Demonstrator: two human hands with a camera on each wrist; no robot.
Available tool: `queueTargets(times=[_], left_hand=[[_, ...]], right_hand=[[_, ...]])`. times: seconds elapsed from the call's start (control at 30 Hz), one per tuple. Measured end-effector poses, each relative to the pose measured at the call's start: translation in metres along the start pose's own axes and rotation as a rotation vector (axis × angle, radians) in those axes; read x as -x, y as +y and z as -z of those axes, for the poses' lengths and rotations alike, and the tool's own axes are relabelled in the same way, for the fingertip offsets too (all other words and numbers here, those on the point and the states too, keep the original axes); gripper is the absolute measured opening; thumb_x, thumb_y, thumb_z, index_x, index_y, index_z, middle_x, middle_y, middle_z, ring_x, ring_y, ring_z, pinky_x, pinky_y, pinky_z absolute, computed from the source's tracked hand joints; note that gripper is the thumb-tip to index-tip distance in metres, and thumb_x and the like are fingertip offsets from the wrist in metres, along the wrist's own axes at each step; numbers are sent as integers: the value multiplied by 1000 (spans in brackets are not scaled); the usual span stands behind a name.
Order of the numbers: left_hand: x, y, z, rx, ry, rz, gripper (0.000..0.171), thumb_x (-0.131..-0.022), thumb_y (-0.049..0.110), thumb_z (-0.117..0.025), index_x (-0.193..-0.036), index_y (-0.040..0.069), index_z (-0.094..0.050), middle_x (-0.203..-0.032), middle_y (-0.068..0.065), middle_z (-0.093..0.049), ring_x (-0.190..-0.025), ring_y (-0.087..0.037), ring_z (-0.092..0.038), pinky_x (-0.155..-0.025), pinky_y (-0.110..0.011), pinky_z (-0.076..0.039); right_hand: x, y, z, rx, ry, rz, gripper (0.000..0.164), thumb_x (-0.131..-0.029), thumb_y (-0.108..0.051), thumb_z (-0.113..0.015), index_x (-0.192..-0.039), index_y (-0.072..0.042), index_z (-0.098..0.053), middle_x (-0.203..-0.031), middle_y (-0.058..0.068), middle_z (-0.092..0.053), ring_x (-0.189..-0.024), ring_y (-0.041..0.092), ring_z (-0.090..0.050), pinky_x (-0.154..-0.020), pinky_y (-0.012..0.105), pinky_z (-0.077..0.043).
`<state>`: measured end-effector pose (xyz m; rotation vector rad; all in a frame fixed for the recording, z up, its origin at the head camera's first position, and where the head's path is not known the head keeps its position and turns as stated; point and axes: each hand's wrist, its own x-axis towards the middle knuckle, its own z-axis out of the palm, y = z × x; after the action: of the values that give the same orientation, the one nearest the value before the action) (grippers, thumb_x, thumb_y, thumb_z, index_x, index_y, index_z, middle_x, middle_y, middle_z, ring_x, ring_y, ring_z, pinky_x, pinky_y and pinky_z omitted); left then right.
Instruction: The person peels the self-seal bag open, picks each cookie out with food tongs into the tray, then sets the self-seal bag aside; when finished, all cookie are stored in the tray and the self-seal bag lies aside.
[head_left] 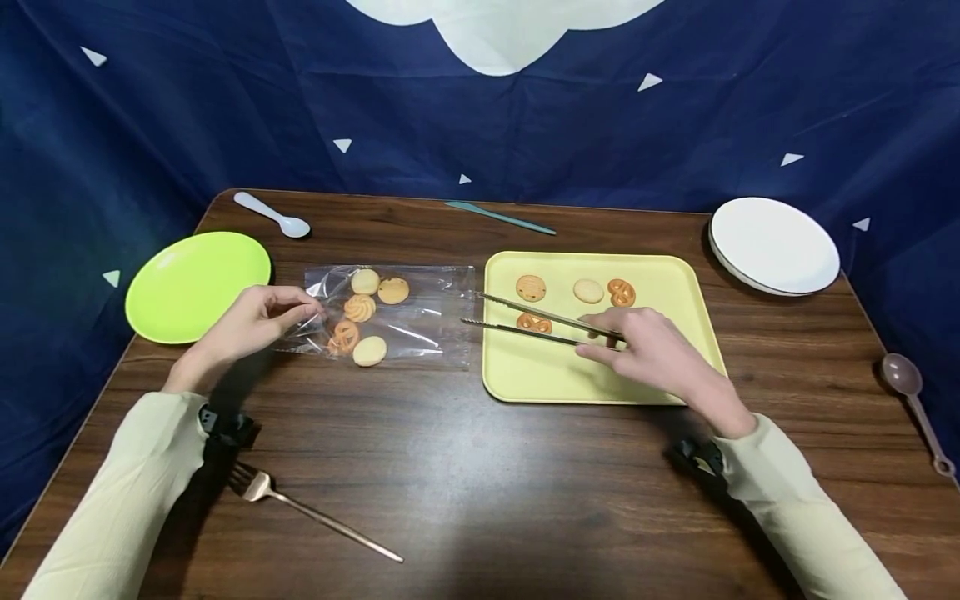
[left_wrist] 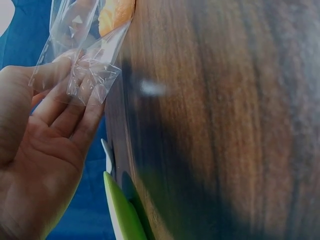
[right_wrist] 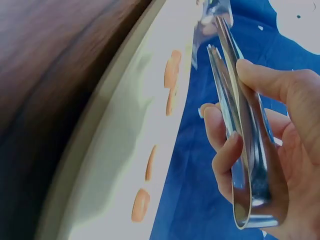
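Observation:
My left hand (head_left: 258, 321) pinches the open-looking left end of a clear plastic bag (head_left: 427, 325). Several cookies (head_left: 360, 308) lie inside the bag, plain round ones, a swirl and pretzel shapes among them. In the left wrist view the film (left_wrist: 92, 80) sits between thumb and fingers. My right hand (head_left: 645, 346) grips metal tongs (head_left: 540, 312) above a yellow tray (head_left: 540, 375). Their tips are spread, with nothing between them, near the bag's right end. On the tray lie a round cookie (head_left: 531, 288), a pale cookie (head_left: 588, 291), a pretzel (head_left: 621, 292) and another pretzel (head_left: 534, 322) partly behind the tongs.
A green plate (head_left: 198, 287) stands left, with a pale spoon (head_left: 288, 225) behind it. A teal knife (head_left: 502, 218) lies at the back. White dishes (head_left: 772, 246) are at the right rear, a brown measuring spoon (head_left: 903, 379) at the right edge. A fork (head_left: 322, 517) lies in front.

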<state>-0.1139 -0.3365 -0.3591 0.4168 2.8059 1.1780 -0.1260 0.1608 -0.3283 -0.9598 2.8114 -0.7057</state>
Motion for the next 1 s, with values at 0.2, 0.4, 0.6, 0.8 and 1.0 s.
queueTargets(times=[0.2,0.4,0.6,0.8,1.0], left_hand=[[-1,-1,-1,-14,7,-28,12,-93,7,-58,-92,7,-71,-84,-4,-68,-69,-12,-52,-59,-20,-39],[1,1,-1,18,21,-2,13,-94,8,-58,-94,5,-70,-86,-6,-68,-72,-14,-55,-62,-18,-40],[2,2,-1,27,26,25,12,-93,8,-59,-96,5,-70,-87,-7,-68,-73,-14,-54,-62,-18,-40],[3,3,0,5,47,14,11,-92,7,-60,-96,7,-71,-87,-6,-68,-73,-17,-53,-60,-19,-39],[1,4,-1,4,44,0,11,-92,7,-60,-95,7,-71,-85,-6,-67,-71,-16,-53,-58,-20,-38]], right_hand=[[-32,-14,-13,-9,-64,-25,42,-85,-36,-70,-114,-7,-68,-98,6,-70,-46,7,-36,-47,30,-34],[-61,-24,-25,-19,-119,-23,32,-86,-37,-68,-104,-10,-70,-67,0,-63,-44,7,-32,-45,30,-30],[-83,-35,-32,-32,-151,-42,39,-86,-37,-68,-114,-8,-67,-66,-2,-56,-47,9,-39,-45,30,-32],[-101,-46,-36,-62,-162,-49,38,-86,-36,-68,-112,-8,-66,-69,-1,-58,-48,9,-38,-47,31,-33],[-111,-50,-40,-55,-172,-38,33,-84,-36,-71,-101,-7,-67,-72,3,-61,-49,10,-38,-47,30,-34]])
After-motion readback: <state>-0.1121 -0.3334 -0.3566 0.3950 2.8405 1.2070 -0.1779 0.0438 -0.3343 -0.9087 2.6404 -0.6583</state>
